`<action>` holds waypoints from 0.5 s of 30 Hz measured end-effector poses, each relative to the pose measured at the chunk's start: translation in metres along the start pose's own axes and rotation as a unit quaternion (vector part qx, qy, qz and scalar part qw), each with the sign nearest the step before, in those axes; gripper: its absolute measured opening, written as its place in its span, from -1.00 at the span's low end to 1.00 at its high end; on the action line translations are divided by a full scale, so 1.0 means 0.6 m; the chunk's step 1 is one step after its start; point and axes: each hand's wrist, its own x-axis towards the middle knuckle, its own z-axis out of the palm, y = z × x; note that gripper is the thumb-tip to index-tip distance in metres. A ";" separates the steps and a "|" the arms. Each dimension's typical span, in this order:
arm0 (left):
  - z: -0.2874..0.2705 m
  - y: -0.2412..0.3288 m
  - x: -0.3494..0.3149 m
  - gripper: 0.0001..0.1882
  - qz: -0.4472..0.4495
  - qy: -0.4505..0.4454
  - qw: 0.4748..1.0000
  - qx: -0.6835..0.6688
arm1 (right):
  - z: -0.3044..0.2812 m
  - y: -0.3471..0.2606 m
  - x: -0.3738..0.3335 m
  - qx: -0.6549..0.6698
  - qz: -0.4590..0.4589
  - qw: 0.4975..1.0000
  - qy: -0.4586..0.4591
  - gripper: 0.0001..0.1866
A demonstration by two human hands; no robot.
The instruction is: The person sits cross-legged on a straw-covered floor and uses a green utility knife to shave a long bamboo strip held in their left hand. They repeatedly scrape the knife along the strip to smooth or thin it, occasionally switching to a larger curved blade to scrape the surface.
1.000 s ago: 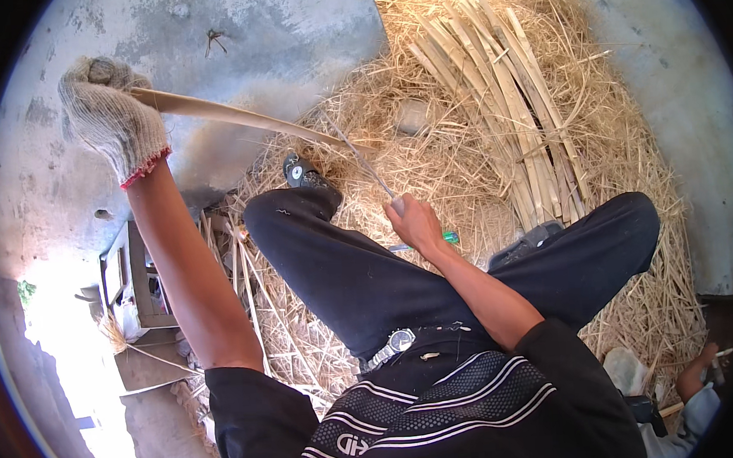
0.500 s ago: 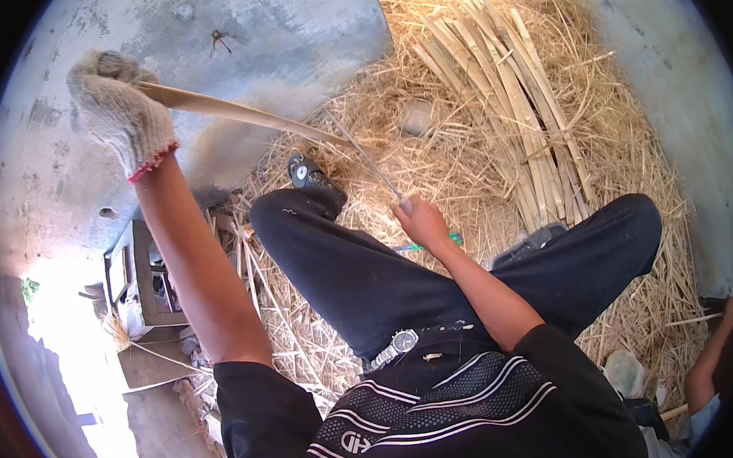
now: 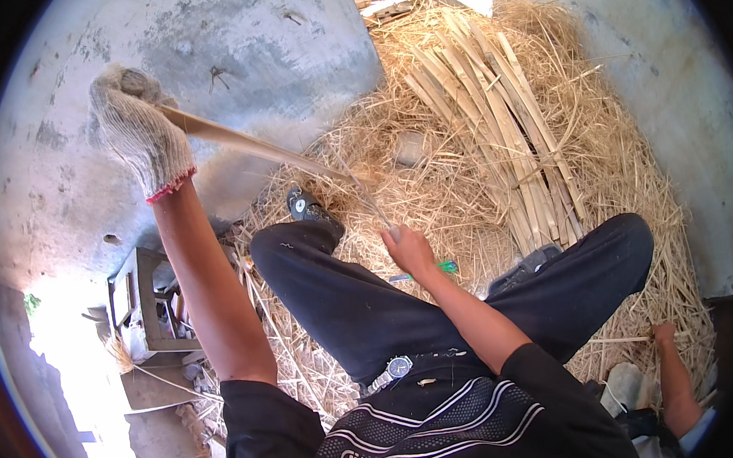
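Note:
My left hand (image 3: 142, 129), in a knitted glove with a red cuff, is raised at the upper left. Its fingers are closed round the end of a long pale strip (image 3: 250, 146) that looks like split bamboo. The strip slopes down to the right toward the straw-like shavings. My bare right hand (image 3: 409, 252) grips a knife (image 3: 367, 198) with a long thin blade above my crossed legs. The blade meets or crosses the strip's far end; blur hides the exact contact. Just under my right wrist lies a green-ended tool (image 3: 447, 267).
Pale split strips (image 3: 516, 155) lie bundled on heaped shavings (image 3: 439, 196). A grey wall (image 3: 291, 59) borders the far left. A cluttered wooden box (image 3: 146, 303) stands by my left arm. At the lower right, another person's hand (image 3: 663, 332) holds a thin strip. A wristwatch (image 3: 397, 367) rests at my lap.
My left hand has shifted slightly right and down with the strip. My right hand and the knife are a little lower and left. The other person's hand has come further into view.

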 end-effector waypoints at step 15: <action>0.012 -0.006 0.021 -0.70 0.014 -0.017 1.000 0.012 | -0.091 0.018 0.099 0.129 0.044 0.975 -0.178 -0.37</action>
